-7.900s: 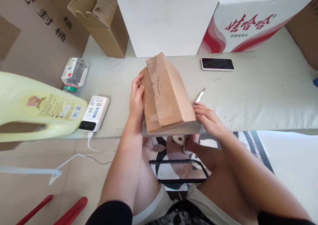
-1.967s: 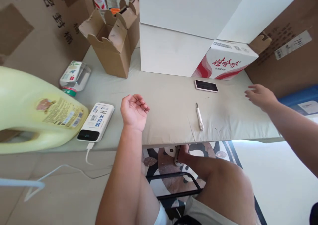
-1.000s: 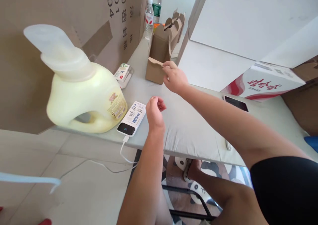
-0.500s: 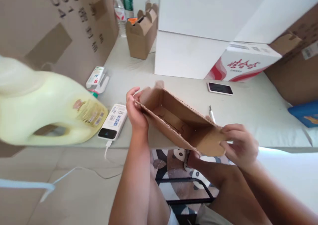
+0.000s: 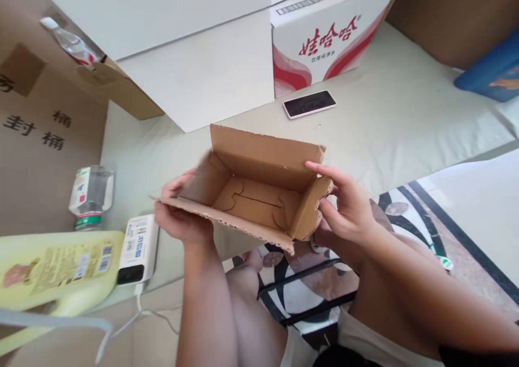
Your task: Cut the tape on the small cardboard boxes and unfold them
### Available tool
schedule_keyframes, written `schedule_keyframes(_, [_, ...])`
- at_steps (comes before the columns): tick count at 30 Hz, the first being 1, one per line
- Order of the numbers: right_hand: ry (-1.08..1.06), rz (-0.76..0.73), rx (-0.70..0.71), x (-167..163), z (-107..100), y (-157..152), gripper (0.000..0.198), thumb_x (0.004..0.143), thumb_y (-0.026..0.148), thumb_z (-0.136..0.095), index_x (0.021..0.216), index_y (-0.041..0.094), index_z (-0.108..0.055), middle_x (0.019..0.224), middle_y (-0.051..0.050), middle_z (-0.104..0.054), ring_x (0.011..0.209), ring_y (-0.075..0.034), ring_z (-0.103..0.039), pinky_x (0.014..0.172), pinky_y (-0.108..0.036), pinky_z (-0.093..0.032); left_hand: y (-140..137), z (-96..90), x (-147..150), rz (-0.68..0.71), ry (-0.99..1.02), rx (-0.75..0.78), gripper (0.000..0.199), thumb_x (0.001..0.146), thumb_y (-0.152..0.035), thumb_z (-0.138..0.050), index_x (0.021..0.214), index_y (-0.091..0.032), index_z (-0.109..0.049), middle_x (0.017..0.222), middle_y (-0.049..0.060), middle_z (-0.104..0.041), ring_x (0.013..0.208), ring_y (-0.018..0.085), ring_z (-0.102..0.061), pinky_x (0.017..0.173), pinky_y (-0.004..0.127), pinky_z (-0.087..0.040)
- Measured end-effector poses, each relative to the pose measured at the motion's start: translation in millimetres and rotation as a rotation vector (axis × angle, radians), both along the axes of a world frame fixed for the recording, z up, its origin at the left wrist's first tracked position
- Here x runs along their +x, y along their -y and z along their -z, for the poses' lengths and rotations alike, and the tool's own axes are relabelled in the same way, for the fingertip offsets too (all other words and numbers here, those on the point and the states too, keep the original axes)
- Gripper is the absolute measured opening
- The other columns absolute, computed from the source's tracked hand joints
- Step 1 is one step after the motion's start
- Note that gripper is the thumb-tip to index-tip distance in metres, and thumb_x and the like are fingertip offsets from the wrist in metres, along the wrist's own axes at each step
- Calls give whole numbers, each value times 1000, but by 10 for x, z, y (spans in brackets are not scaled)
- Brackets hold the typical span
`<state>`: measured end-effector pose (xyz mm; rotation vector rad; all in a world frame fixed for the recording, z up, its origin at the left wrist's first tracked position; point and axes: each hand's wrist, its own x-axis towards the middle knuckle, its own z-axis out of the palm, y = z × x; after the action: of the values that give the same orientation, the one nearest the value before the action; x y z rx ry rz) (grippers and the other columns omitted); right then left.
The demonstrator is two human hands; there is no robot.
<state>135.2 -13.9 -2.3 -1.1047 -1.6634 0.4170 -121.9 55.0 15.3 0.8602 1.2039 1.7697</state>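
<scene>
Between my two hands is a brown cardboard box (image 5: 259,194), its top flaps apart and its bare inside facing me. Slotted tabs show on its bottom. My left hand (image 5: 182,215) is closed on the left end, with the fingers partly hidden behind the near flap. At the opposite end my right hand (image 5: 344,199) grips the short end flap, one finger along the far flap. The box is held up over the table's near edge. A phone (image 5: 310,105) lies on the table beyond it.
A white and red carton (image 5: 324,42) and a large white box (image 5: 203,75) stand at the back. On the left are a power bank (image 5: 138,242) with a cable, a yellow jug (image 5: 60,269) and a clear bottle (image 5: 93,194). A blue package (image 5: 492,72) lies at the right.
My view has turned to the right. The box has tilted, its flaps have spread wider and its bottom shows more fully. Both hands have kept hold of its ends. The white pen-like tool is out of sight.
</scene>
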Motion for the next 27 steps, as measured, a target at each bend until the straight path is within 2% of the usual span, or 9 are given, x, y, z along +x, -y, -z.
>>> schedule_keyframes(3, [-22, 45, -61, 120, 2, -1, 51, 93, 20, -58, 142, 33, -53, 132, -7, -70, 59, -11, -63, 59, -29, -58, -52, 108, 144, -42, -138, 203, 35, 87, -42, -46, 67, -21, -66, 91, 7, -69, 101, 21, -62, 101, 32, -47])
schedule_keyframes(10, [-38, 207, -9, 238, -34, -57, 36, 97, 24, -54, 131, 30, -65, 98, -5, -73, 70, -14, -61, 63, -30, -54, -88, 169, 365, -1, -230, 233, 36, 89, -43, -46, 68, -22, -66, 88, 7, -66, 98, 20, -63, 99, 33, -48])
schedule_keyframes(13, [-69, 243, -48, 271, 14, -90, 37, 95, 30, -57, 131, 27, -64, 116, -8, -68, 74, -14, -60, 69, -33, -55, -45, 191, 368, 32, -276, 250, 46, 86, -59, -46, 65, -21, -63, 86, 8, -63, 94, 22, -62, 94, 36, -49])
schedule_keyframes(16, [-168, 324, -132, 303, 73, -115, 57, 86, 38, -68, 140, 26, -54, 142, -13, -52, 98, -22, -62, 84, -41, -57, 27, 252, 324, 49, -360, 314, 51, 83, -67, -48, 65, -20, -60, 87, 8, -61, 91, 22, -60, 89, 37, -49])
schedule_keyframes(19, [-336, 201, -275, 336, 133, -127, 72, 84, 40, -68, 149, 29, -38, 144, -12, -52, 118, -27, -59, 97, -47, -53, 124, 318, 283, 51, -418, 304, 41, 84, -58, -56, 74, -19, -63, 92, 7, -63, 91, 21, -60, 86, 34, -48])
schedule_keyframes(21, [-417, 53, -351, 354, 181, -132, 51, 90, 36, -59, 138, 28, -47, 134, -9, -60, 121, -26, -59, 106, -49, -48, 185, 353, 264, 31, -432, 284, 31, 81, -50, -66, 87, -20, -65, 94, 5, -64, 91, 18, -60, 86, 31, -48])
schedule_keyframes(23, [-484, -54, -342, 365, 233, -137, 30, 90, 29, -49, 118, 27, -58, 128, -6, -63, 126, -26, -57, 113, -49, -42, 227, 376, 248, 7, -440, 279, 39, 77, -46, -74, 108, -24, -64, 98, 3, -64, 91, 16, -60, 87, 29, -48])
schedule_keyframes(25, [-544, -116, -278, 367, 272, -137, 25, 86, 27, -44, 105, 26, -60, 125, -6, -62, 131, -26, -53, 117, -50, -37, 249, 379, 234, 12, -507, 261, 53, 78, -47, -75, 125, -29, -60, 109, 4, -64, 93, 15, -61, 89, 30, -49])
schedule_keyframes(27, [-547, -127, -249, 362, 275, -127, 23, 84, 29, -43, 102, 25, -59, 121, -7, -61, 130, -27, -53, 115, -51, -38, 258, 359, 224, 45, -633, 229, 45, 83, -48, -70, 123, -28, -67, 120, 7, -64, 103, 18, -62, 97, 34, -49])
